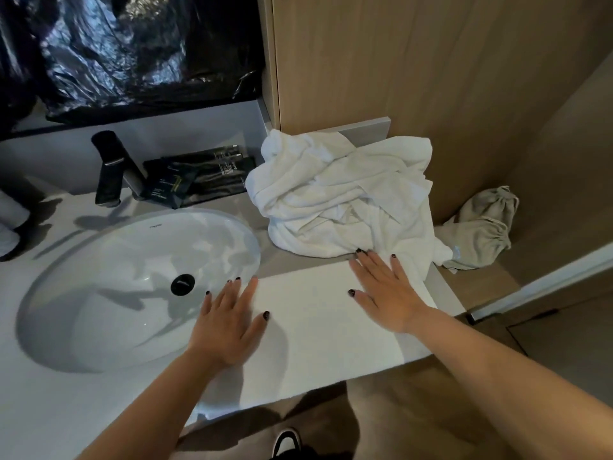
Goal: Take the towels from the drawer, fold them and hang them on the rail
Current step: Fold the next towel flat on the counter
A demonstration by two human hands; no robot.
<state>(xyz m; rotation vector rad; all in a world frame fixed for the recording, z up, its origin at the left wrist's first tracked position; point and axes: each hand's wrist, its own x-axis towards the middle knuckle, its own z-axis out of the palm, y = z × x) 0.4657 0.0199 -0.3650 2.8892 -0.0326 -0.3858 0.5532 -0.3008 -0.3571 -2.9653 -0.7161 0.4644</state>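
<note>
Grey vanity counter (pixel 232 207) with oval white sink (pixel 109 260), black faucet (pixel 107 167) behind it. Wood-panel wall (pixel 398 61) on the right, crumpled black plastic sheet (pixel 132 44) above the backsplash. Beige floor (pixel 564 343) below right.

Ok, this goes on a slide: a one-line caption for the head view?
Both hands, left hand and right hand, press a folded towel flat beside the sink; crumpled towels wait behind.

Both palms flat on a folded white towel (pixel 311 330) spread over the counter (pixel 447 293) edge: left hand (pixel 229 323) at the sink (pixel 132 287) side, right hand (pixel 386 293) at the far end. Crumpled pile of white towels (pixel 345 197) just behind, touching the right fingertips. Black tap (pixel 109 167), dark sachets (pixel 202 180), beige drawstring bag (pixel 481 227) nearby.
</note>
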